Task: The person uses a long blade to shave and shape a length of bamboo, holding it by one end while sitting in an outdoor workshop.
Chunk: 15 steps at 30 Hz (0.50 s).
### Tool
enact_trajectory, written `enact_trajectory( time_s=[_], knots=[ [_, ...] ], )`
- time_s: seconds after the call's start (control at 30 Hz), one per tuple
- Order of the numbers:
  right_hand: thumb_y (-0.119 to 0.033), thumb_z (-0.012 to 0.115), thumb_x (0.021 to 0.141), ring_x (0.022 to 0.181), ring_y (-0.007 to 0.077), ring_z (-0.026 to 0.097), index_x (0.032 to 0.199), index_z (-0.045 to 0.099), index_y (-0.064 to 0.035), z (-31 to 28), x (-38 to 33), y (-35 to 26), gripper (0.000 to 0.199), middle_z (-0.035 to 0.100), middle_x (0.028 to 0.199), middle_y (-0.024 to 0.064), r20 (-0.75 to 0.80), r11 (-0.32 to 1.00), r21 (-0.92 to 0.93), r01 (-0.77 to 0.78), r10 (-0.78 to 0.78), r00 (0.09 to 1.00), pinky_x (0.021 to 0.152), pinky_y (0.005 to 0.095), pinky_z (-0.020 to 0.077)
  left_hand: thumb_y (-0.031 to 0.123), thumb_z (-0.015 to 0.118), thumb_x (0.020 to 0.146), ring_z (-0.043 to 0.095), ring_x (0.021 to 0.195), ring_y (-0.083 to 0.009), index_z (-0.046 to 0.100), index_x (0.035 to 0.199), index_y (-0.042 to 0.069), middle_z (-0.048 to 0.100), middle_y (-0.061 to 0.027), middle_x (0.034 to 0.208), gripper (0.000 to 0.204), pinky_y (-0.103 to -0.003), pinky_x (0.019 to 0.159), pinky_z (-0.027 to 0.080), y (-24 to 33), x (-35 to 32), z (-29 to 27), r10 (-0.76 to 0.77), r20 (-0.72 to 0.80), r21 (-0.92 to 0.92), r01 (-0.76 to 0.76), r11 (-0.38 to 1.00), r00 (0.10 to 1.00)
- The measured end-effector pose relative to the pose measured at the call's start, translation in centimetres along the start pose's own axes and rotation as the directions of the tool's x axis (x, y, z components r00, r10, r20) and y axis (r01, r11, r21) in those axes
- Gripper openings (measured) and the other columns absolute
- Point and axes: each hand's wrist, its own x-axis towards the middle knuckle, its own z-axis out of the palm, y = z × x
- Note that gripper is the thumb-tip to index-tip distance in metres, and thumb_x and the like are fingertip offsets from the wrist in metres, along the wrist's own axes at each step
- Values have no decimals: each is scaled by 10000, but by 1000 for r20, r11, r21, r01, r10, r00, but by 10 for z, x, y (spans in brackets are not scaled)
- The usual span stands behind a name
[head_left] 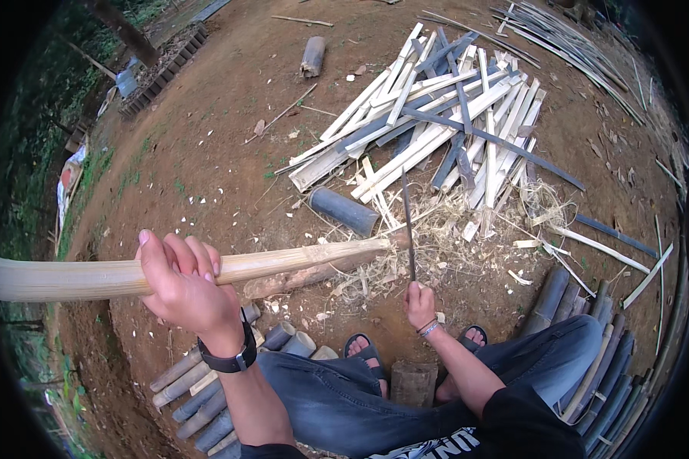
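My left hand (182, 284), with a black watch on its wrist, grips a long pale split bamboo piece (77, 277) that runs from the far left to the middle of the view. My right hand (419, 303) holds the handle of a long dark blade (408, 222) that points away from me. The blade meets the far end of the bamboo piece, where thin shavings (421, 245) lie heaped on the ground. I sit with my knees apart in blue jeans, sandalled feet on the dirt.
A heap of split bamboo slats (436, 115) lies ahead. A dark bamboo tube (343, 210) rests near it, another (312, 56) farther off. Bamboo sections (207, 398) lie at my left and right (589, 367). A wooden block (413, 382) stands between my feet.
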Motion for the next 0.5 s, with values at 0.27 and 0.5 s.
enact_trajectory(
  time_s=[0.27, 0.5],
  knots=[
    [-513, 333, 975, 365, 122, 435, 605, 476, -44, -22, 30, -56, 614, 434, 462, 18, 160, 917, 295, -269, 230, 960, 359, 289, 348, 227, 431, 977, 255, 371, -60, 307, 638, 136, 242, 29, 477, 372, -243, 366, 226, -3, 6, -14, 9, -16, 32, -9, 999, 1000],
    [-556, 383, 943, 363, 165, 471, 580, 489, -30, -3, -22, 9, 648, 451, 447, 47, 217, 695, -5, -719, 703, 678, 376, 319, 388, 225, 432, 976, 236, 392, -54, 288, 635, 148, 236, 37, 496, 378, -237, 384, 221, -1, 1, -1, -18, 7, 21, 18, 1000, 1000]
  ],
)
